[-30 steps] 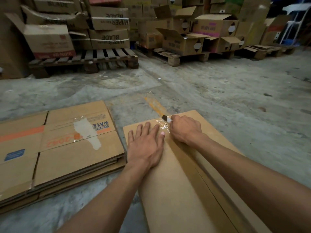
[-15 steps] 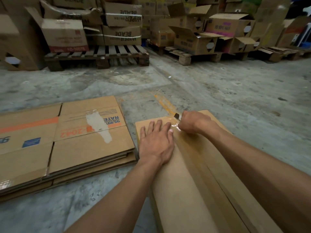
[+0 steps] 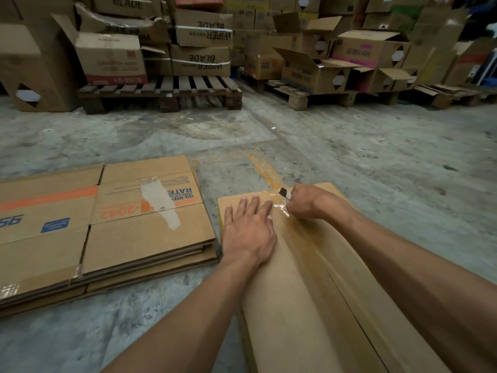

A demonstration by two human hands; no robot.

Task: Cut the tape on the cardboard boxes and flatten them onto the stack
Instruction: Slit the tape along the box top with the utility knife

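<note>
A brown cardboard box [image 3: 290, 305] lies on the concrete floor in front of me, with clear tape [image 3: 279, 207] running along its middle seam. My left hand [image 3: 248, 230] presses flat on the box's left half, fingers straight. My right hand [image 3: 306, 201] grips a small cutter [image 3: 284, 193], whose blade sits at the tape near the box's far edge. To the left lies the stack of flattened boxes [image 3: 107, 232], the top one printed with orange and blue markings.
Wooden pallets [image 3: 161, 95] loaded with cardboard boxes [image 3: 201, 47] line the back of the floor. More open boxes [image 3: 309, 71] stand on pallets at the back right. Bare concrete floor [image 3: 376, 162] stretches to the right of the box.
The view has shifted so the box and stack sit further right in frame. My right hand with the cutter stays at the tape's far end; my left hand stays flat on the box.
</note>
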